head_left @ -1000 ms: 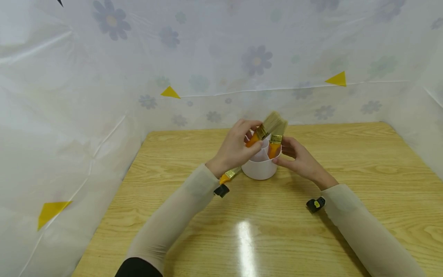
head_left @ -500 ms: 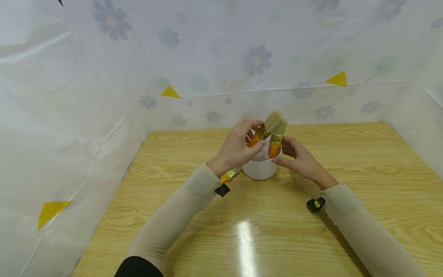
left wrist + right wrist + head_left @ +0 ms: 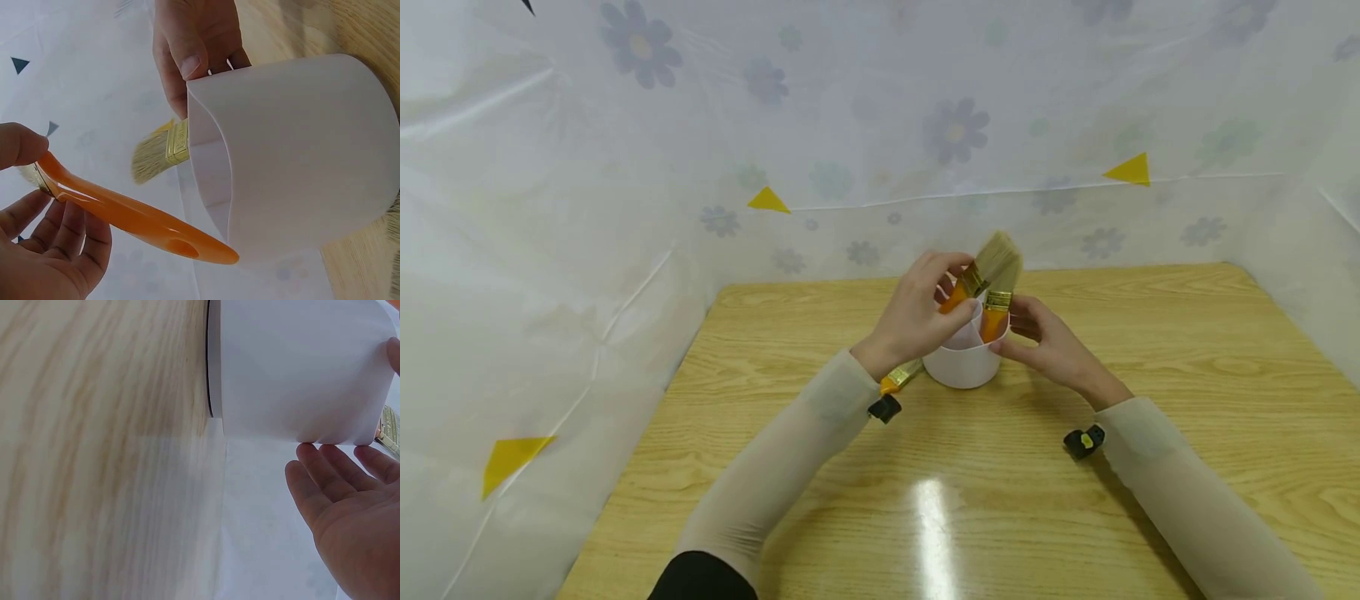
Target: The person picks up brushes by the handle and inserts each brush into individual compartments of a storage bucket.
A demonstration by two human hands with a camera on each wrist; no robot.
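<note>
Just above the rim of the white holder [image 3: 962, 360], toward the far middle of the wooden table [image 3: 1150, 350], the orange-handled paintbrush [image 3: 973, 283] hangs tilted: its long axis runs from the handle tip, low and near-left over the cup's opening, up to the bristles at the far right. The left hand [image 3: 917, 321] pinches it high on the handle just under the metal ferrule, thumb on one side and fingers on the other, as the left wrist view shows [image 3: 56, 250], so the free handle end points down and away from the grip toward the holder's mouth. A second brush [image 3: 997, 304] already stands in the right-hand compartment, bristles up, just beside the held one. The right hand [image 3: 1052, 346] lies against the holder's right wall with fingers nearly straight, fingertips [image 3: 312, 456] touching the rim edge, holding nothing. A third brush [image 3: 901, 377] lies flat on the table left of the holder, partly under the left wrist.
</note>
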